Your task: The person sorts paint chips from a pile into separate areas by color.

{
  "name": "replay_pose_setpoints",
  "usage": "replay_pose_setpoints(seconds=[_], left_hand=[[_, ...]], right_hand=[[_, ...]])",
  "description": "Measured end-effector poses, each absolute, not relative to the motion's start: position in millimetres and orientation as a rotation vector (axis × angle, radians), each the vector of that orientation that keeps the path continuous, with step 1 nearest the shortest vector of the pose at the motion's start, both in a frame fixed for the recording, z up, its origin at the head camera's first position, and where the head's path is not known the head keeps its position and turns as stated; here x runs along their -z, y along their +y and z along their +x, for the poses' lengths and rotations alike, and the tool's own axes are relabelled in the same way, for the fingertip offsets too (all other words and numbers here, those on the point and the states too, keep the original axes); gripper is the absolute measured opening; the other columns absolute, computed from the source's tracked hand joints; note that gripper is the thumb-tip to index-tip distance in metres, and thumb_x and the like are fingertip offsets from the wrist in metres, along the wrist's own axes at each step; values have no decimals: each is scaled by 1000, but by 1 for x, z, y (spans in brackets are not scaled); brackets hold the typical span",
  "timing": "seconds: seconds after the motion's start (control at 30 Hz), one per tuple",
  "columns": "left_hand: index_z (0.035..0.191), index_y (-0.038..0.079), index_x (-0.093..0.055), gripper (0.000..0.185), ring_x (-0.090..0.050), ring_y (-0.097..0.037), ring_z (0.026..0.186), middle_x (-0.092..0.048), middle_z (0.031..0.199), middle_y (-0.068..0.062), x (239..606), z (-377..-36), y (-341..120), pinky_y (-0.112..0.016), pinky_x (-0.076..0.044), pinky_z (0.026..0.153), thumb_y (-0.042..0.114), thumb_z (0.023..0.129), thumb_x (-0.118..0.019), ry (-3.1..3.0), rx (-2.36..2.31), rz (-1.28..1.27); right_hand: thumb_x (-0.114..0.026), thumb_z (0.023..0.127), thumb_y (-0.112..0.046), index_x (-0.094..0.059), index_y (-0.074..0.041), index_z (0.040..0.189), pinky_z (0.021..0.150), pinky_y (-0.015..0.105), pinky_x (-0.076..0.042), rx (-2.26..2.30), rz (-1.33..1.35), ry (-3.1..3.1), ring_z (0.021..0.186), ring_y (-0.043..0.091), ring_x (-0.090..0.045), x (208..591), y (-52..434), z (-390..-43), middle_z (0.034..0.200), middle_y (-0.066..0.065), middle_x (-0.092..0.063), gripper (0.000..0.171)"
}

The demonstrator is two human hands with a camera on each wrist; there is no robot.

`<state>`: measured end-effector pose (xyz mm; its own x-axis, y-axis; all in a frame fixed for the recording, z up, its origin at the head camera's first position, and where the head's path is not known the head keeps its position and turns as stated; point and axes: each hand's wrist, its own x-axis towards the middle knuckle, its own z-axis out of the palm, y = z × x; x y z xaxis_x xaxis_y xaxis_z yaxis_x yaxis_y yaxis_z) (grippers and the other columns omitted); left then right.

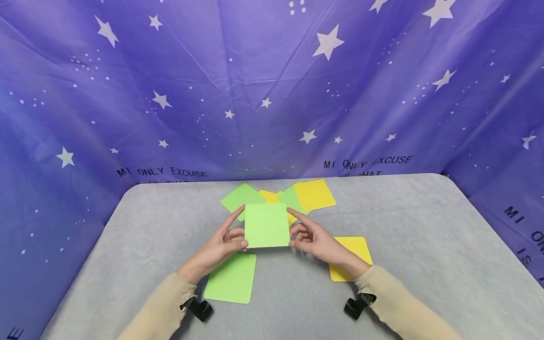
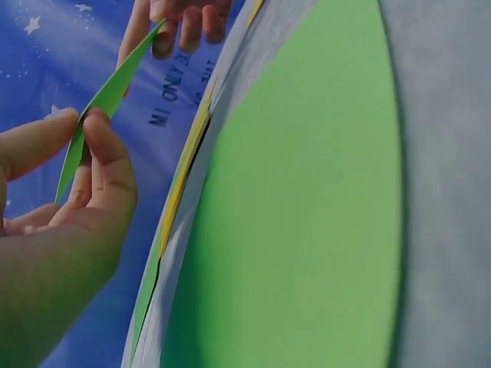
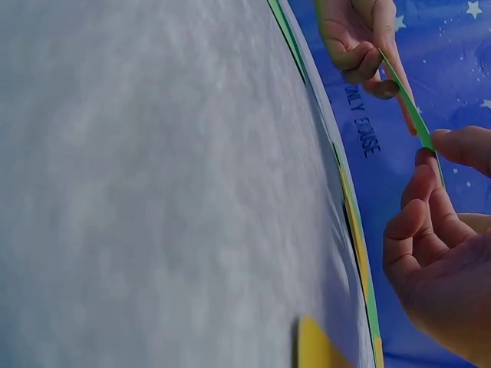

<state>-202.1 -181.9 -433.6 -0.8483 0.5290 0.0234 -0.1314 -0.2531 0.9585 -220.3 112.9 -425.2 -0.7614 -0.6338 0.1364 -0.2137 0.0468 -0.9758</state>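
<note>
Left arm (image 1: 155, 309): beige-sleeved, slanting forward and inward from the lower left.
Right arm (image 1: 408, 302): beige-sleeved, slanting forward and inward from the lower right.
Wrists (image 1: 192, 271): bare between cuff and hand.
Left hand (image 1: 220, 245): raised in a pinch, index finger stretched forward, thumb nearer the body, other fingers bent.
Right hand (image 1: 316, 242): raised in a matching pinch, index finger reaching forward, thumb nearer the body, other fingers curled.
Both hands: about level, apart, fingertips turned toward each other.
</note>
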Motion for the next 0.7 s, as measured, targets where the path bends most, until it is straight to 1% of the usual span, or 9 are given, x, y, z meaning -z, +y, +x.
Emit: replay_pose_setpoints(seconds=[0.27, 0.4, 0.53, 0.7], left_hand=[[157, 26, -2, 90, -61, -18, 84, -60, 106, -13, 438, -194, -202, -30, -53, 80, -11, 92, -54, 1573, -2107, 486], [157, 24, -1, 91, -61, -18, 84, -59, 105, -14, 438, -191, -210, -31, -53, 80, -10, 92, -55, 1567, -2104, 486], [156, 21, 0, 91, -61, -18, 84, -59, 103, -14, 439, -188, -217, -31, -53, 80, -10, 92, -55, 1565, -2093, 505], [156, 18, 2, 91, -63, -18, 86, -58, 104, -15, 440, -181, -226, -31, -54, 79, -10, 92, -55, 1587, -2046, 517]], right_hand=[[-63, 90, 4, -19, -6, 153, 67, 25, -51, 1755, -867, 1991, 80, 38, -61, 426, 99, -216, 99, 19, -63, 77], [-64, 90, 4, -21, -9, 154, 67, 25, -51, 1748, -826, 1995, 80, 38, -61, 426, 91, -213, 98, 17, -64, 78], [-64, 89, 3, -21, -11, 154, 65, 25, -50, 1752, -790, 1981, 78, 34, -61, 428, 85, -209, 96, 16, -64, 80], [-64, 88, 5, -20, -6, 153, 63, 23, -49, 1761, -805, 1945, 76, 22, -61, 430, 77, -204, 94, 18, -64, 80]])
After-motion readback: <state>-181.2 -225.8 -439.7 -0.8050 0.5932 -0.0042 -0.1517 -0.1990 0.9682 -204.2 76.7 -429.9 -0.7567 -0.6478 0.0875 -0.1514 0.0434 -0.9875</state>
